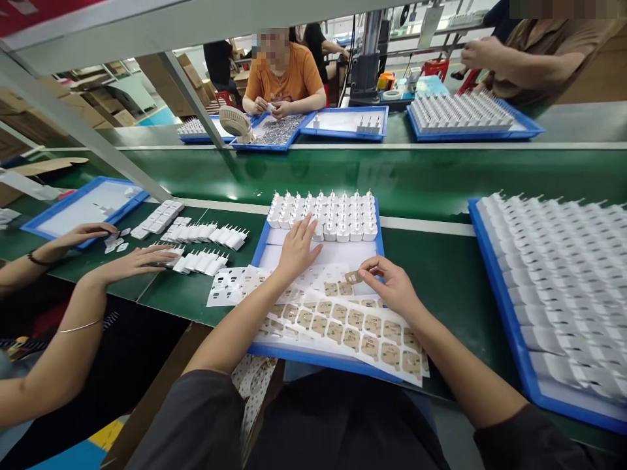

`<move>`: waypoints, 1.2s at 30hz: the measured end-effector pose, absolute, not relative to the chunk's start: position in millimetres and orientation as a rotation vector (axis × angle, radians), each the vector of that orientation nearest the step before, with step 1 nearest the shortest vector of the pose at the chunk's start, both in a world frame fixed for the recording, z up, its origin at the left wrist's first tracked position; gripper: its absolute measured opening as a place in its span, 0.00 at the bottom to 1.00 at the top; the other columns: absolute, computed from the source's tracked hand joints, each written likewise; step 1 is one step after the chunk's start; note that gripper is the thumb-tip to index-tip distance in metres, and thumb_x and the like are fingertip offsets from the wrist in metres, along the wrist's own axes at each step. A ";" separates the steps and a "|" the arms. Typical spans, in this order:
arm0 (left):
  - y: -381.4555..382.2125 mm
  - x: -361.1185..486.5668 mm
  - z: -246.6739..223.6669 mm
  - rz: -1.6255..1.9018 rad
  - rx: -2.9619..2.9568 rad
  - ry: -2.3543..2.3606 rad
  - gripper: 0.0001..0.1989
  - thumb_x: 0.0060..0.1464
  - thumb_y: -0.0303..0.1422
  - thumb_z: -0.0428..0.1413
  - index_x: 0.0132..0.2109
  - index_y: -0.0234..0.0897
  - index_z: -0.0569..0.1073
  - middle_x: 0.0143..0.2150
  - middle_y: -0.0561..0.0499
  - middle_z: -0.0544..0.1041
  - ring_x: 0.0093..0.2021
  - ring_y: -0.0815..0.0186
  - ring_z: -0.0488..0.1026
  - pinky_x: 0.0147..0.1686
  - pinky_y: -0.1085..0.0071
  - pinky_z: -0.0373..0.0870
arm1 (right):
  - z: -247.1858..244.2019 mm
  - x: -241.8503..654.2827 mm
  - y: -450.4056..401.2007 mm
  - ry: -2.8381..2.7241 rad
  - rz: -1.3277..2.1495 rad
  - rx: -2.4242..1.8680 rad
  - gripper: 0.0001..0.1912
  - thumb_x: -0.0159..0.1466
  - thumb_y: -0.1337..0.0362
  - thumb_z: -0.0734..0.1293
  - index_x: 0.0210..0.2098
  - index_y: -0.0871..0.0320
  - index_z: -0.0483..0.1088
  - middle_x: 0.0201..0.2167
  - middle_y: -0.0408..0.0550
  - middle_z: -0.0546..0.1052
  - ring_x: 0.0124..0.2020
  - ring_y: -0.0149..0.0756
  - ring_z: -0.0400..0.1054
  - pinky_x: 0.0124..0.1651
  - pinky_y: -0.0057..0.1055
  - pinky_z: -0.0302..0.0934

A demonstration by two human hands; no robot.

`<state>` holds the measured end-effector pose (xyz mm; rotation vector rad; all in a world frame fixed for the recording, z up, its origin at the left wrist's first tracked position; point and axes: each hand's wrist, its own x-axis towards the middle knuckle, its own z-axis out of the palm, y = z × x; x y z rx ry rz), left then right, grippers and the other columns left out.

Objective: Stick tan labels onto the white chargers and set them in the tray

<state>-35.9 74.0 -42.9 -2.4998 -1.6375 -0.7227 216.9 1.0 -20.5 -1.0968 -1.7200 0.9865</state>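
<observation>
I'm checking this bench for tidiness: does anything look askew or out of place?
Yes: the tan-sticker sheets lie askew and overlapping, jutting past both sides of the blue tray beneath them, while the white plugs there stand in neat rows. I see no clear damage.

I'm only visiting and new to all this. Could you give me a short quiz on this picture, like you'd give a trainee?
1. What is pinched between the thumb and fingers of the camera wearer's right hand?
2. True or false: the wearer's left hand is nearer to the white plugs in front of them than the right hand is.
3. Fill in the gap: those plugs stand in rows in a tray with a ____ rim.

Key:
1. A small tan piece.
2. True.
3. Blue.
</observation>
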 end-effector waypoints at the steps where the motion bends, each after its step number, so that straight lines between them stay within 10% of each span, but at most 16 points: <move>1: 73.4 -36.7 -42.4 -0.727 -2.505 -1.648 0.26 0.62 0.36 0.53 0.64 0.36 0.58 0.68 0.39 0.61 0.66 0.50 0.60 0.61 0.55 0.62 | -20.8 216.9 1.2 -1.725 0.979 -1.092 0.10 0.66 0.55 0.66 0.35 0.55 0.72 0.33 0.46 0.77 0.34 0.37 0.71 0.39 0.34 0.67; 7: 69.0 -35.8 -37.9 -0.622 -2.494 -1.901 0.13 0.63 0.37 0.51 0.51 0.36 0.65 0.47 0.45 0.75 0.44 0.61 0.75 0.40 0.69 0.69 | -20.6 215.5 0.6 -1.751 0.995 -1.057 0.10 0.66 0.56 0.66 0.36 0.55 0.72 0.32 0.46 0.77 0.33 0.36 0.72 0.37 0.33 0.68; 14: 65.2 -33.0 -29.9 -0.596 -2.472 -1.884 0.16 0.62 0.32 0.51 0.56 0.39 0.62 0.52 0.44 0.71 0.42 0.62 0.75 0.32 0.72 0.65 | -17.8 214.6 0.1 -1.812 0.997 -1.092 0.08 0.66 0.58 0.66 0.35 0.55 0.72 0.31 0.45 0.77 0.32 0.35 0.72 0.34 0.31 0.66; 30: 59.7 -39.6 -23.4 -0.649 -2.543 -2.217 0.17 0.53 0.31 0.58 0.50 0.39 0.67 0.51 0.44 0.75 0.47 0.56 0.76 0.43 0.64 0.71 | -17.2 215.1 1.0 -1.812 1.063 -1.076 0.08 0.65 0.57 0.67 0.34 0.56 0.72 0.31 0.45 0.77 0.33 0.36 0.73 0.35 0.32 0.67; 36: 30.7 -25.8 -8.0 -1.600 -3.222 -2.027 0.22 0.50 0.36 0.64 0.48 0.39 0.63 0.50 0.46 0.74 0.47 0.64 0.75 0.46 0.68 0.71 | -7.7 215.4 -6.9 -1.661 1.272 -0.924 0.09 0.64 0.57 0.69 0.34 0.57 0.71 0.31 0.45 0.75 0.33 0.34 0.71 0.37 0.33 0.68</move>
